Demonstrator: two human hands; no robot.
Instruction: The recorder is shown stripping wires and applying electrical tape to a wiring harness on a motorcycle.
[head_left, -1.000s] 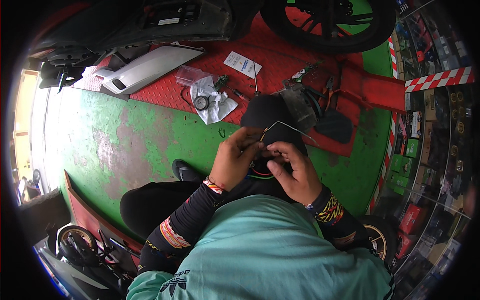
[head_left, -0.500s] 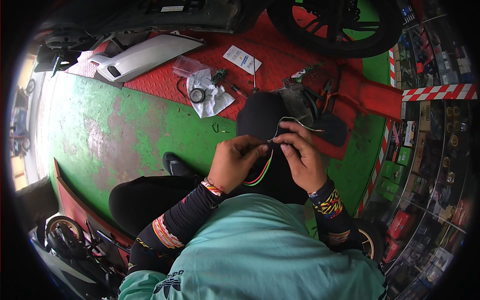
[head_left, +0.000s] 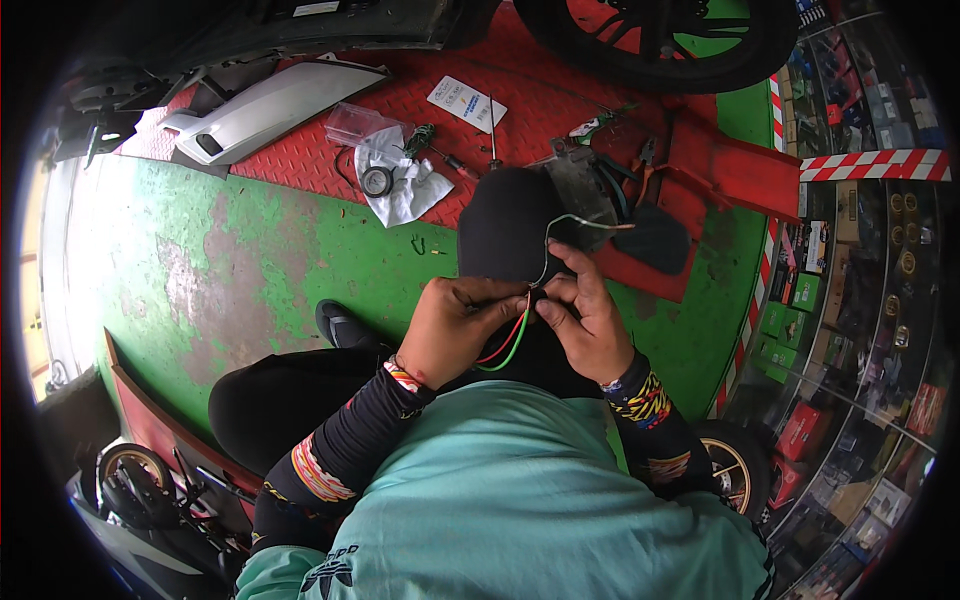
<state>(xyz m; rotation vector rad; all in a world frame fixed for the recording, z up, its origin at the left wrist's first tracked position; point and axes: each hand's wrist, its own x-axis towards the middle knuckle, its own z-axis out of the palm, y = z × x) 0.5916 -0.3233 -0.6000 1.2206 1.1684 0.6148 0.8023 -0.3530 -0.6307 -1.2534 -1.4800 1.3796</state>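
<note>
Red and green wires sit right in the middle of the shot, pinched between both hands over the person's dark-trousered lap. They loop down in a little curve under the fingers, and a thin pale wire runs up from the pinch and bends off toward 1 o'clock.

The left hand is curled tight around the wires from the 9 o'clock side, fingers closed on them. The right hand comes in from 3 o'clock, thumb and fingertips squeezed down on the same bundle, so both grips are narrow and holding wire. The two hands touch at the pinch.

Just past the hands at 12 o'clock there's a rounded black part, looks like a cover or seat piece, can't really tell which. Beyond it lies a red checker-plate ramp with stuff scattered around: a crumpled white cloth with a black ring on it, a clear plastic bag, a small white card, a screwdriver, and pliers out toward 1 o'clock.

A silver body panel lies at 11 o'clock, and a motorbike wheel is up at 12 to 1. The floor is worn green paint off to 9 o'clock.
</note>
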